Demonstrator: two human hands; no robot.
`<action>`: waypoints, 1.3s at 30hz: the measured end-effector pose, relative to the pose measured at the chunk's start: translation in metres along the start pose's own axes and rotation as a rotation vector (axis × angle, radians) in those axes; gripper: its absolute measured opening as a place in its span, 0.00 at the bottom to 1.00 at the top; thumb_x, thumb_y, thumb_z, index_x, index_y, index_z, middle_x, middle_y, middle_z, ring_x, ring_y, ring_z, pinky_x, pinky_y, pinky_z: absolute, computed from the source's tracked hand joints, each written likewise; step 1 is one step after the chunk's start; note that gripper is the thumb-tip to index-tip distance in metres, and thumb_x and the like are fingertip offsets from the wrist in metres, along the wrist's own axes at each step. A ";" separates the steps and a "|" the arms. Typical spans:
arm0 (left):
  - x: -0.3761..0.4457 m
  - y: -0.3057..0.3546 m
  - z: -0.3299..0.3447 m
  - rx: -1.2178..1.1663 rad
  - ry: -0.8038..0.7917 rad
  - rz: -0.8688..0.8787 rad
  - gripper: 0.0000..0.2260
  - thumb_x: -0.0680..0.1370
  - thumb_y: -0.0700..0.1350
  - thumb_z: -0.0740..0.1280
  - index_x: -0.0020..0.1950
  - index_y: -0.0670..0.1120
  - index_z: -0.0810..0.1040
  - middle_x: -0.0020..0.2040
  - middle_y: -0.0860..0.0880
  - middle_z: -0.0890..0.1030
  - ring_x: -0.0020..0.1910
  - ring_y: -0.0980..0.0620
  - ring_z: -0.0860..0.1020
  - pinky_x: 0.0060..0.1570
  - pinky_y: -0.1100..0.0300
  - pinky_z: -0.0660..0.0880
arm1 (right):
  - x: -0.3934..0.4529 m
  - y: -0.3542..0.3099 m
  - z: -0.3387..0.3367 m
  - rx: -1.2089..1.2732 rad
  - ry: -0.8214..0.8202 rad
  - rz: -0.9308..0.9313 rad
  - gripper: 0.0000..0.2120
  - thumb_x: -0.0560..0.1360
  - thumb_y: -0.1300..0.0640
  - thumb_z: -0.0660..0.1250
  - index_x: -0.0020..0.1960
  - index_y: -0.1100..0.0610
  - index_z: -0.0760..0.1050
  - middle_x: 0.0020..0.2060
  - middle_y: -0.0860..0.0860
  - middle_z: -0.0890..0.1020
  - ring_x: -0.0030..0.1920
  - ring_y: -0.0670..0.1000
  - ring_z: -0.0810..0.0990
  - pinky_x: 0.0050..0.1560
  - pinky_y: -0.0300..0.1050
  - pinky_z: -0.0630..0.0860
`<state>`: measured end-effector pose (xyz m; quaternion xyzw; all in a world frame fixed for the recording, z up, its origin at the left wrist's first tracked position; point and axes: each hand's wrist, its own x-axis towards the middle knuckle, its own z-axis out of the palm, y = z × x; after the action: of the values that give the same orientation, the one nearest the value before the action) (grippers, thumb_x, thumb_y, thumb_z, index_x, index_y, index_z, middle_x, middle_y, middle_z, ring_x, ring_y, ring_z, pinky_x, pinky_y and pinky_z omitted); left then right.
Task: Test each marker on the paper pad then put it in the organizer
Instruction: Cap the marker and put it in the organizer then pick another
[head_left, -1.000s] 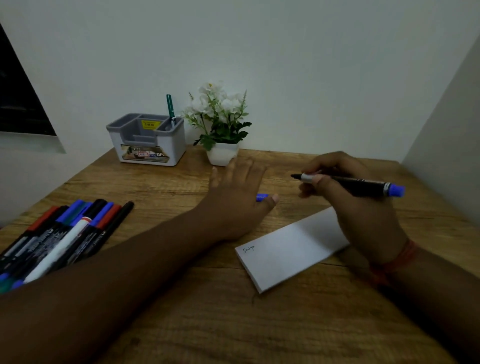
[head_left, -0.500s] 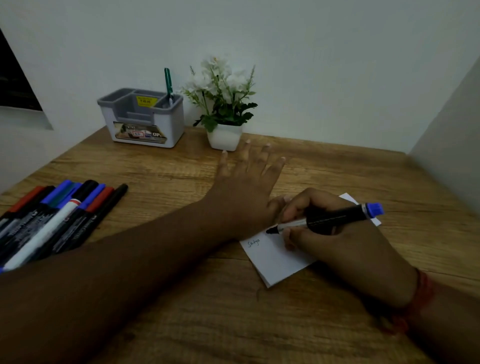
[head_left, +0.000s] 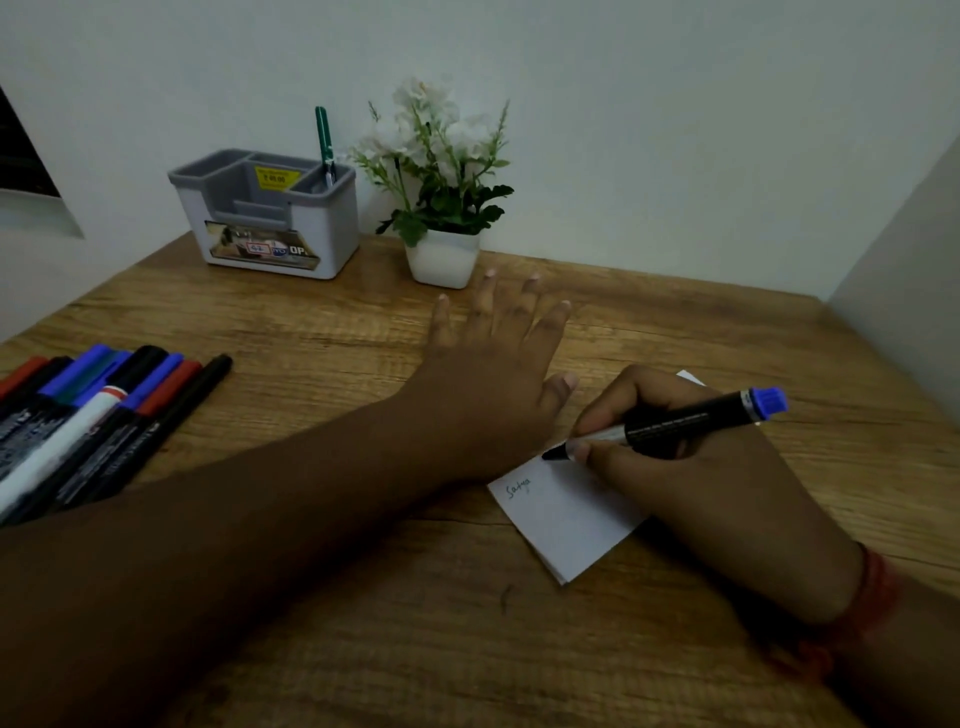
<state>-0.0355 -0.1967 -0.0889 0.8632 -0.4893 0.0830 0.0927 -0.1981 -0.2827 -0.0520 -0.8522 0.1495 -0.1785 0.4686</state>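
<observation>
A: How is the marker held?

B: It is pinched near its tip between the thumb and curled fingers of the right hand; the dark tip is set at, or just above, the far left part of the paper pad; contact itself cannot be told; the blue cap is seated on the rear end, which is tilted up and to the right.

A: And the left hand?

B: Its fingers are spread straight and laid flat, palm down, on the table; nothing is gripped; its heel appears to rest at the pad's left edge, so the pad is probably being steadied.

A: How should the stroke be made?

B: Light pressure is advised; a short line is enough to show ink; it should be kept clear of the small word already written near the pad's left corner, so that each test can be read apart; the pad should be pressed down by the left hand, since a thin pad is likely to slide.

A: What lies further out?

B: The untested markers are laid side by side at the left of the table, well apart from the pad; the organizer stands at the far edge by the wall, a green pen upright in its right rear compartment; a potted plant stands just beside it.
</observation>
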 end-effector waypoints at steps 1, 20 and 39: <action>0.000 0.002 0.001 0.006 -0.017 -0.002 0.29 0.82 0.60 0.45 0.80 0.54 0.41 0.81 0.49 0.37 0.78 0.43 0.33 0.73 0.34 0.38 | 0.000 0.000 0.000 0.004 0.015 0.008 0.05 0.72 0.61 0.74 0.40 0.52 0.81 0.39 0.45 0.83 0.40 0.44 0.81 0.37 0.34 0.76; -0.003 0.003 0.001 0.126 0.005 0.038 0.29 0.82 0.61 0.43 0.80 0.53 0.38 0.80 0.48 0.35 0.78 0.41 0.33 0.72 0.31 0.42 | 0.005 0.005 -0.007 -0.049 -0.090 -0.045 0.03 0.72 0.61 0.74 0.41 0.54 0.82 0.40 0.47 0.85 0.42 0.43 0.83 0.41 0.32 0.77; -0.003 0.003 0.000 0.131 0.012 0.031 0.30 0.82 0.62 0.44 0.79 0.54 0.37 0.80 0.48 0.34 0.77 0.41 0.32 0.73 0.32 0.41 | 0.007 0.007 -0.011 -0.029 -0.063 -0.007 0.03 0.70 0.61 0.74 0.40 0.58 0.81 0.39 0.50 0.84 0.41 0.46 0.82 0.39 0.35 0.77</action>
<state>-0.0396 -0.1962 -0.0892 0.8591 -0.4957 0.1214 0.0377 -0.1970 -0.2973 -0.0517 -0.8645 0.1344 -0.1509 0.4602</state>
